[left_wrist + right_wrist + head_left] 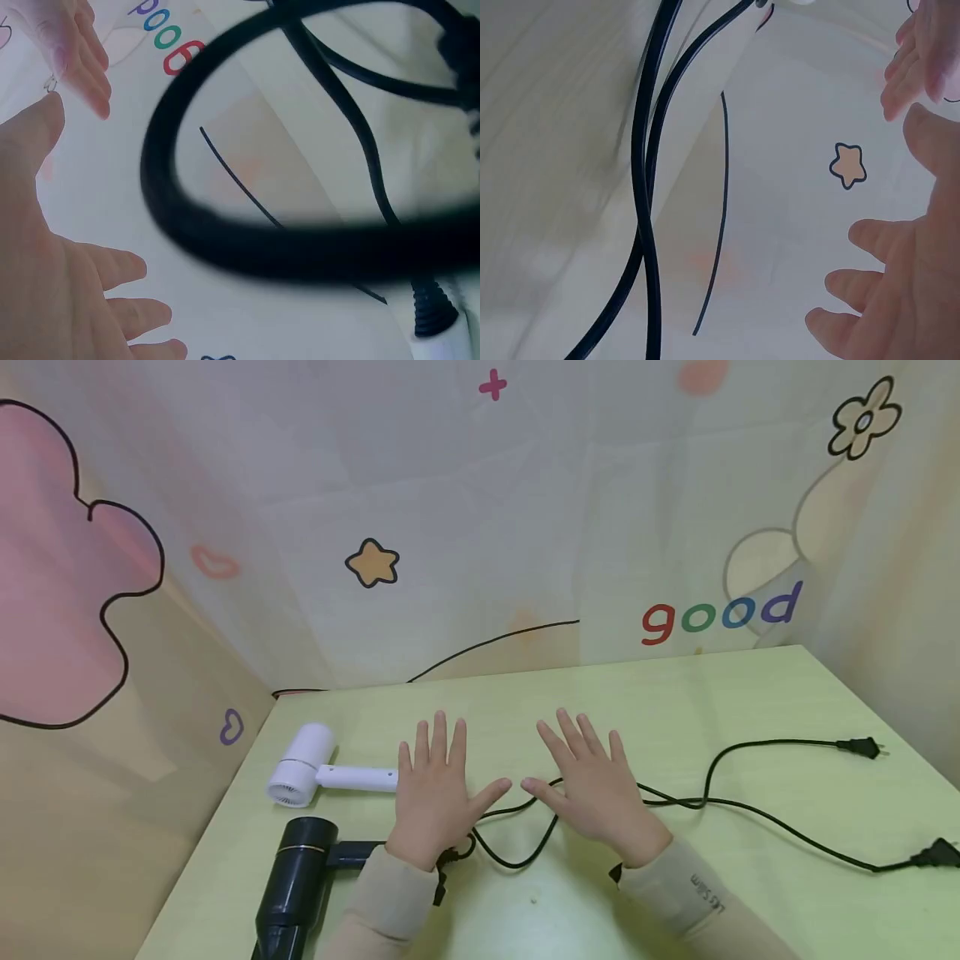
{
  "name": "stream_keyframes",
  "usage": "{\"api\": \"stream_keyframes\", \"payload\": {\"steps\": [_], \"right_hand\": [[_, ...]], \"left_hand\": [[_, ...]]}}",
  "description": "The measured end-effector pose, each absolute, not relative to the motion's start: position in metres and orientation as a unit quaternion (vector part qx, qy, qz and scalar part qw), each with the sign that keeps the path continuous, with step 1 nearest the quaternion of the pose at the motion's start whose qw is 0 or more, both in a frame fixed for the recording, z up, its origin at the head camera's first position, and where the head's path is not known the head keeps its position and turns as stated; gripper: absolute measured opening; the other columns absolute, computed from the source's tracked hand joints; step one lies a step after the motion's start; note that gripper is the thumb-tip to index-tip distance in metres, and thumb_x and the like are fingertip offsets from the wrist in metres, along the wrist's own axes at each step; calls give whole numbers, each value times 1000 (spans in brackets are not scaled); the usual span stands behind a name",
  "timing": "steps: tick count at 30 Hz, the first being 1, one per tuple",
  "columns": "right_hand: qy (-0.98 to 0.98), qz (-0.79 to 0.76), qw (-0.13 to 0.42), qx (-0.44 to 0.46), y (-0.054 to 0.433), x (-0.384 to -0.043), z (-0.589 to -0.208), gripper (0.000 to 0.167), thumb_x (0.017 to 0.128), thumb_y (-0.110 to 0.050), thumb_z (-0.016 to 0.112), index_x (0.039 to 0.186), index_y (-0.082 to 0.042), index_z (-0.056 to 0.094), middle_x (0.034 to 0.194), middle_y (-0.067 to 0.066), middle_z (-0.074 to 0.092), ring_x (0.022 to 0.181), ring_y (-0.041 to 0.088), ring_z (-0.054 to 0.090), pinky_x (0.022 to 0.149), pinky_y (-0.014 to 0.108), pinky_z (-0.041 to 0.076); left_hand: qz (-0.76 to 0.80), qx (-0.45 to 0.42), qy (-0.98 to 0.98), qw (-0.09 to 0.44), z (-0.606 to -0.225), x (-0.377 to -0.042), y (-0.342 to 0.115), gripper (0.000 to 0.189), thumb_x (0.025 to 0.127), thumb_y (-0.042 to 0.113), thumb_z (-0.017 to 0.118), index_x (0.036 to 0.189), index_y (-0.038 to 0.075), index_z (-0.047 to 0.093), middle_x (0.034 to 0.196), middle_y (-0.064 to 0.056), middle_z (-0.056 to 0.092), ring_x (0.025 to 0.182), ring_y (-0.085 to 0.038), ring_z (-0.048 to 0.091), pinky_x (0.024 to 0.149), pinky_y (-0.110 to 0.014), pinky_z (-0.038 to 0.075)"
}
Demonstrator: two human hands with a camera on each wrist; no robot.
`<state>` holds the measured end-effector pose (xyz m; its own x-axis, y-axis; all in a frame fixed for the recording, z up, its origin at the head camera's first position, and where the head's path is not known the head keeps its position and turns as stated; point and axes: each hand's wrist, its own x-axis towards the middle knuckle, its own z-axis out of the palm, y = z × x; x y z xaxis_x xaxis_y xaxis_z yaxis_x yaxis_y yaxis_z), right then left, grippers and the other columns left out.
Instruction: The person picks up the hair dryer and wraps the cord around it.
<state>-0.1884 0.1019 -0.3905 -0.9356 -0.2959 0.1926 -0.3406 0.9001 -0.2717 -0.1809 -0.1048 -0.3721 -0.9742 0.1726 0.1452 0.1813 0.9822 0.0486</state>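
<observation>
The table [735,702] is pale green. On its left part lies a white dryer [302,764], and its handle points to the right. A black dryer [291,885] lies near it, closer to the front, with the handle also to the right. Two black cords [780,742] run over the right part and cross there. One plug [857,747] lies farther back, the other plug [936,853] more in front.

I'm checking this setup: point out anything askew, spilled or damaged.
Only the black cords look untidy, looping and crossing loosely on the table. No obvious spill shows, nor visible damage to the white hair dryer or black hair dryer.
</observation>
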Motion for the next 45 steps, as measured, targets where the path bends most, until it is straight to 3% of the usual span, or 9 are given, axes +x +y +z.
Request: {"api": "stream_keyframes", "payload": {"steps": [17,29,36,45], "right_hand": [[-966,152,72,196,81,-181,-395,78,89,-66,43,151,-23,24,159,6,15,146,31,12,111,64,12],[-962,158,51,218,68,-172,-396,79,88,-66,45,150,-22,25,159,6,14,147,29,11,113,61,10],[-958,154,34,239,60,-168,-400,80,88,-67,43,151,-21,24,159,5,15,147,27,12,115,56,11],[-954,147,30,260,51,-163,-401,80,87,-68,44,150,-22,26,158,5,19,146,27,16,115,56,14]], "left_hand": [[-46,-48,-995,69,-376,-174,-137,99,83,78,35,152,9,17,158,-19,7,145,-40,7,114,-60,11],[-55,-9,-996,65,-377,-168,-155,99,83,76,39,150,5,20,155,-24,15,142,-46,12,110,-66,12],[-68,32,-996,44,-378,-162,-168,97,85,74,37,150,4,20,155,-26,14,141,-49,9,109,-68,7],[-58,60,-995,56,-379,-156,-184,97,86,75,34,148,1,25,152,-30,20,137,-54,18,105,-71,15]]}}
